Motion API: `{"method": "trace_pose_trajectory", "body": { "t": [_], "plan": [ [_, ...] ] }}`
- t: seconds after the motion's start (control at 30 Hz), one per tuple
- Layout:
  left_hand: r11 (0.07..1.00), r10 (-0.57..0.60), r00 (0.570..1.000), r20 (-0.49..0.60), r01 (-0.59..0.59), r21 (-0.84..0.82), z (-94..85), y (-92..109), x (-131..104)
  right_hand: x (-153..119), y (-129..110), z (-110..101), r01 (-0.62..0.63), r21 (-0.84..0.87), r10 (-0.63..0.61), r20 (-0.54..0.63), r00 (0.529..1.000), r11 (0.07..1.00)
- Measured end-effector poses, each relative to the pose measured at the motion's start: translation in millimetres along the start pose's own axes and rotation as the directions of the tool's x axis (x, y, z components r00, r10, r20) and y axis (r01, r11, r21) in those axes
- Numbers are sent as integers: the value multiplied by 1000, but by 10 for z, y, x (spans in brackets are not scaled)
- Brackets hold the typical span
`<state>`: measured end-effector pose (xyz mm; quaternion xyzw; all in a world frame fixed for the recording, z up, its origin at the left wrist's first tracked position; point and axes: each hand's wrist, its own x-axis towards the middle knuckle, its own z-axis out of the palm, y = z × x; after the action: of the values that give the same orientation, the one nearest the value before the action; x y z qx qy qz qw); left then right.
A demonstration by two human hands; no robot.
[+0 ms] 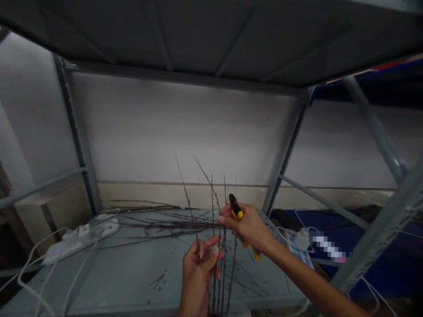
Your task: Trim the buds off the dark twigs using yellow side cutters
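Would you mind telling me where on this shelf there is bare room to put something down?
The grey shelf is bare at the front left, between the white power strip with its cables and the left hand. Farther back, loose twigs lie spread across it. The middle front is crowded: the left hand holds upright twigs, the right hand cutters.

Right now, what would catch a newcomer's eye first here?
The two hands low in the middle: the left hand grips a bundle of thin dark twigs held upright, while the right hand holds yellow-handled cutters at them. Behind, more loose twigs lie across the grey shelf, with a white power strip at left.
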<state>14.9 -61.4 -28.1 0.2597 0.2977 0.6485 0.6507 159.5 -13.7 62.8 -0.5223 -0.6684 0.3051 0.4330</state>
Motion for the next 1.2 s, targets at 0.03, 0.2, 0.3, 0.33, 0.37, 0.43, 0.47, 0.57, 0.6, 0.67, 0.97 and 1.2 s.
{"method": "trace_pose_trajectory", "body": {
  "t": [0.03, 0.2, 0.3, 0.33, 0.37, 0.43, 0.47, 0.57, 0.6, 0.67, 0.97, 1.2],
  "plan": [
    [1000, -5, 1000, -5, 5, -1, 2, 2, -2, 15, -9, 0, 7, 2, -7, 13, 1000, 1000],
    [1000, 6, 999, -37, -6, -2, -28, -42, 34, 55, -52, -9, 57, -5, -57, 49, 997, 998],
    [1000, 8, 1000, -28, -8, 10, -40, -65, 39, 81, -85, -25, 89, -25, -88, 45, 995, 996],
    [1000, 6, 1000, -14, -6, 24, -42, -67, 36, 89, -98, -31, 96, -25, -95, 39, 995, 995],
    [999, 2, 1000, 6, -2, 41, -44, -64, 33, 94, -113, -37, 103, -25, -103, 30, 994, 994],
    [998, -12, 999, 50, 9, 56, -39, -48, 32, 93, -141, -49, 117, -36, -116, 16, 993, 993],
    [999, -9, 998, 68, 6, 49, -29, -32, 35, 85, -152, -52, 121, -40, -120, 18, 993, 992],
    [999, 47, 994, 102, -48, 14, 43, 51, 63, 48, -160, -50, 111, -19, -110, 29, 993, 994],
    [998, 64, 991, 117, -67, 17, 79, 87, 80, 35, -152, -45, 102, -4, -102, 27, 994, 995],
    [996, 66, 983, 172, -74, 45, 156, 156, 122, 16, -129, -31, 82, 35, -82, 20, 996, 996],
    [997, -7, 979, 203, -9, 75, 218, 127, 297, 25, -122, -74, 84, 60, -88, 60, 994, 995],
    [999, -20, 936, 351, 31, -24, 334, 254, 340, -20, -203, -113, 96, 35, -99, 92, 991, 995]
  ]
}}
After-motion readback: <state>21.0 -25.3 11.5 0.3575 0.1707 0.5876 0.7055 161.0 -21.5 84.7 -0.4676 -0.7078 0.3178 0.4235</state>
